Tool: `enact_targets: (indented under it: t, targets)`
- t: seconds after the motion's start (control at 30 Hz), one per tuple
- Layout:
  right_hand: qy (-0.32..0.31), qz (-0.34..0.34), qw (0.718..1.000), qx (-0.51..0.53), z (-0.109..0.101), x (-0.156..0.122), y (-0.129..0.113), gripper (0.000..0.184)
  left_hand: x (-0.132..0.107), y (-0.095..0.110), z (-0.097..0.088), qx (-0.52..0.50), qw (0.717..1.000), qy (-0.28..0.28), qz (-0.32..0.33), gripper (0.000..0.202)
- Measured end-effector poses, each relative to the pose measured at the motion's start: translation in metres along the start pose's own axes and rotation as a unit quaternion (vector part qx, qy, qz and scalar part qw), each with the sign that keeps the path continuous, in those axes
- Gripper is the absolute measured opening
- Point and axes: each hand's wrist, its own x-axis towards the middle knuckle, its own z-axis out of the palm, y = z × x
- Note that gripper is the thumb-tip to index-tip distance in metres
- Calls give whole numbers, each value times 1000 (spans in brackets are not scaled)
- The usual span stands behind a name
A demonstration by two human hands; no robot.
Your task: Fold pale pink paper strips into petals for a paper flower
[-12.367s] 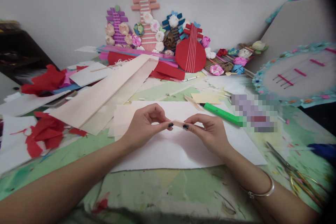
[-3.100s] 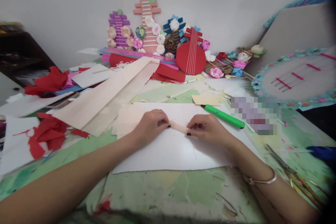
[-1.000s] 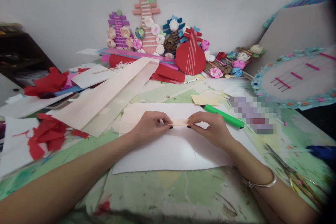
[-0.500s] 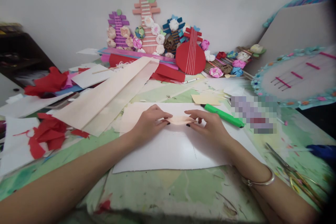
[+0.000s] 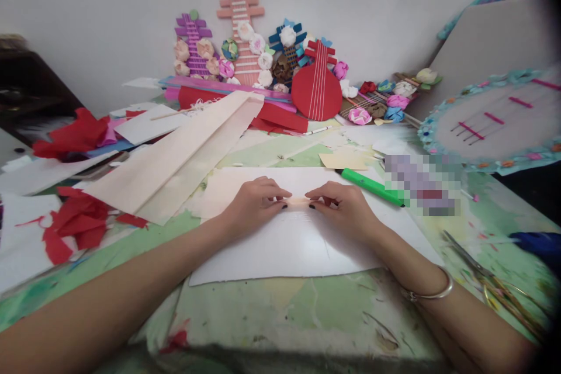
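Note:
My left hand and my right hand meet over a white sheet of paper on the table. Between their fingertips lies a small folded strip of pale peach paper. Both hands have curled fingers pinching and pressing the strip's ends down on the sheet. Only a short middle piece of the strip shows; the ends are hidden under the fingers. A bangle circles my right wrist.
A green marker lies right of my right hand. Scissors rest at the right edge. Long cream paper sheets and red scraps lie left. Paper instruments and flowers line the wall; a round decorated board leans at right.
The hands have drawn closer together and lowered the peach strip onto the white sheet; less of it shows between the fingers than half a second ago.

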Motion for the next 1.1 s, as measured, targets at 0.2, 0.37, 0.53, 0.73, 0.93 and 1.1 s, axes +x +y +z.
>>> enact_targets:
  t: [0.2,0.37,0.53,0.73,0.93,1.1]
  targets:
    - [-12,-67,997,-30,1,-1,-1,23,-1,-3,2,15,1000,-3,11,21]
    - [-34,-91,991,-91,-2,-2,-2,26,-1,-5,2,14,1000,-3,-2,16]
    - [-48,-90,987,-125,-2,-2,-3,28,-1,-4,2,17,1000,-12,-3,15]
    - [-41,-81,991,-101,0,-2,-3,28,1,-1,2,29,999,-25,-25,20]
    - [-45,-25,998,-35,6,0,-10,24,5,1,0,-8,998,-43,-54,9]
    - [-19,36,998,42,11,2,-7,16,5,-2,-3,-31,996,-51,-60,10]
